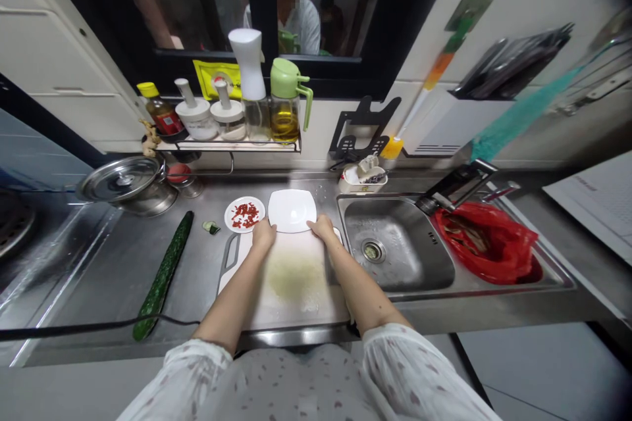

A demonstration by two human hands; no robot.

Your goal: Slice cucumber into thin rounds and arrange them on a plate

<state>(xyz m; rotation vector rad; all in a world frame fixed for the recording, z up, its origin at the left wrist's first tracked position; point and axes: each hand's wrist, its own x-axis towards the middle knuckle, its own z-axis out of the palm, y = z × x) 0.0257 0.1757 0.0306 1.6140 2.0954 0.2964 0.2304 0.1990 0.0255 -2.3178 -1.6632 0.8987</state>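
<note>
White sq. plate (292, 210) at far end of cutting board (296, 312); can't tell if lifted. My L hand (265, 235) & R hand (323, 227), half-curled, each grip a near corner. Just L: round plate (229, 217) w/ chopped red bits (245, 214). On shelf (237, 146): green-lidded jug (284, 82) w/ yellow oil (285, 130), sauce btl (158, 110) w/ red label (171, 123), txt unreadable. R: red bag (511, 247) w/ brownish scraps (471, 237).

Passage available over the cutting board (296, 306) between the forearms (239, 289). Left of the held white plate (292, 209), the plate of red pieces (230, 218) and cucumber (166, 273) obstruct; right, the sink basin (409, 253) affords room.
</note>
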